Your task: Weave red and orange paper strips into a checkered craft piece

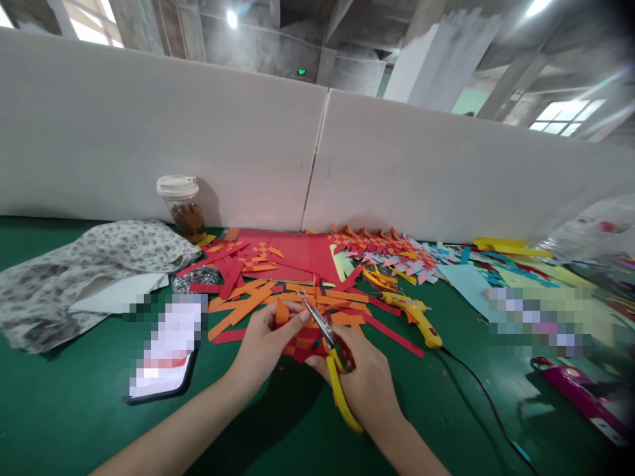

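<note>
Right hand (364,370) is gripping scissors (333,371) by the handles, fingers curled; left hand (268,338) is pinching paper (298,344) between the hands. Likely light and easily creased, it is calling for gentle edge holds.

The scissors (327,332) have shiny metal blades (317,318) and smooth plastic handles (337,391), the paper strips (252,305) look matt, the tabletop (74,423) glossy.

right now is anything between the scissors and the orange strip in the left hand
In this view, yes: the thumb of the left hand sits between the scissors, in the right hand, and the orange strip; depth is unclear.
</note>
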`<control>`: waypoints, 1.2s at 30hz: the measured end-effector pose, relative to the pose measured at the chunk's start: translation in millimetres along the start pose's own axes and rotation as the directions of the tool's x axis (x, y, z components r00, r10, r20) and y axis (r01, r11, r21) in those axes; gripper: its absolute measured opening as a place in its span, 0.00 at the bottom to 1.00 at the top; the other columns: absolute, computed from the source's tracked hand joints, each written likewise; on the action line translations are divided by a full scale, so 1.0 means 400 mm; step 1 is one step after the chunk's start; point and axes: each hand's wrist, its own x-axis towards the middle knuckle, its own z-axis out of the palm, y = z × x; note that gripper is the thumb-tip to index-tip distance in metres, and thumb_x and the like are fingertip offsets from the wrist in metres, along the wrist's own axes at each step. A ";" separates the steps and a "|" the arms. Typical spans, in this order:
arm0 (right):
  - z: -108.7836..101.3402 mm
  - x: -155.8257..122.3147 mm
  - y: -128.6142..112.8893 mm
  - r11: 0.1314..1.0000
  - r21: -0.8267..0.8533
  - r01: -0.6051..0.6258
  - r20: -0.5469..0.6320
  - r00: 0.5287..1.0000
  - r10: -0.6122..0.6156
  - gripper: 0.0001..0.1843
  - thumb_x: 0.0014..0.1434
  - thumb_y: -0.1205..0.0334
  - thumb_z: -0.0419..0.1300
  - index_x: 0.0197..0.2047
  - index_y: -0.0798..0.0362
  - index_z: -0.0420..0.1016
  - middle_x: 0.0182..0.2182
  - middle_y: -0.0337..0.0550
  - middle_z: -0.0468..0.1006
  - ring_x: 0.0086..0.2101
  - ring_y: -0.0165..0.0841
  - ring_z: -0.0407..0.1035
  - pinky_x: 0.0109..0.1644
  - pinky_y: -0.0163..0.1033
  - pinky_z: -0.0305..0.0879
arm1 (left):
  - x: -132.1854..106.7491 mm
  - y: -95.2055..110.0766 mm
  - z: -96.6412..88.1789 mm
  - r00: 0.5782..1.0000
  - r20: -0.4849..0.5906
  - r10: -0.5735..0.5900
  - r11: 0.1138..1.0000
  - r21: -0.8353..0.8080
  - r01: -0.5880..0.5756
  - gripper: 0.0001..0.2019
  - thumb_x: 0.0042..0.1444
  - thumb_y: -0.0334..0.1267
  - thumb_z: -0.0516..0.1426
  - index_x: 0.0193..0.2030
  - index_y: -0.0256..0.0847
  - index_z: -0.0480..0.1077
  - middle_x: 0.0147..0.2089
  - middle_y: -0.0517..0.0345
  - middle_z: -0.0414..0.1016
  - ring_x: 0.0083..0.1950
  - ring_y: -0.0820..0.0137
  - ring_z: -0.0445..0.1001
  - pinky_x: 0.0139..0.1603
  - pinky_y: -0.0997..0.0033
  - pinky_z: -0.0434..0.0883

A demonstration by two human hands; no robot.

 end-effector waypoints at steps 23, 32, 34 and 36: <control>-0.002 0.006 0.000 0.991 0.119 -0.063 -0.057 0.996 0.070 0.15 0.50 0.53 0.59 0.38 0.53 0.70 0.28 0.42 0.75 0.26 0.33 0.69 0.30 0.35 0.65 | 0.006 -0.008 -0.007 0.996 0.062 0.063 0.981 0.177 -0.073 0.09 0.48 0.42 0.60 0.29 0.38 0.70 0.26 0.59 0.69 0.27 0.73 0.68 0.28 0.76 0.65; -0.004 0.010 0.009 0.994 -0.026 -0.108 -0.152 0.983 0.102 0.18 0.53 0.51 0.55 0.44 0.52 0.65 0.36 0.46 0.71 0.35 0.36 0.68 0.33 0.37 0.65 | 0.021 -0.005 -0.021 0.998 -0.039 -0.041 0.999 0.032 0.043 0.11 0.45 0.44 0.62 0.30 0.38 0.71 0.28 0.58 0.70 0.29 0.73 0.68 0.28 0.77 0.66; 0.001 0.011 0.007 0.994 -0.080 -0.068 -0.134 0.989 0.057 0.19 0.52 0.51 0.56 0.45 0.52 0.65 0.35 0.46 0.71 0.35 0.37 0.68 0.33 0.38 0.65 | 0.021 -0.002 -0.021 0.999 -0.025 -0.041 0.999 0.004 0.041 0.10 0.46 0.43 0.62 0.30 0.38 0.70 0.29 0.59 0.70 0.29 0.74 0.69 0.30 0.77 0.66; 0.005 0.011 0.004 0.993 -0.115 -0.031 -0.103 0.995 0.019 0.19 0.52 0.51 0.56 0.45 0.52 0.65 0.34 0.46 0.70 0.35 0.38 0.67 0.33 0.38 0.64 | 0.020 0.001 -0.019 0.999 -0.005 -0.040 0.999 -0.009 0.040 0.10 0.46 0.43 0.62 0.30 0.38 0.70 0.30 0.58 0.72 0.30 0.73 0.70 0.31 0.76 0.67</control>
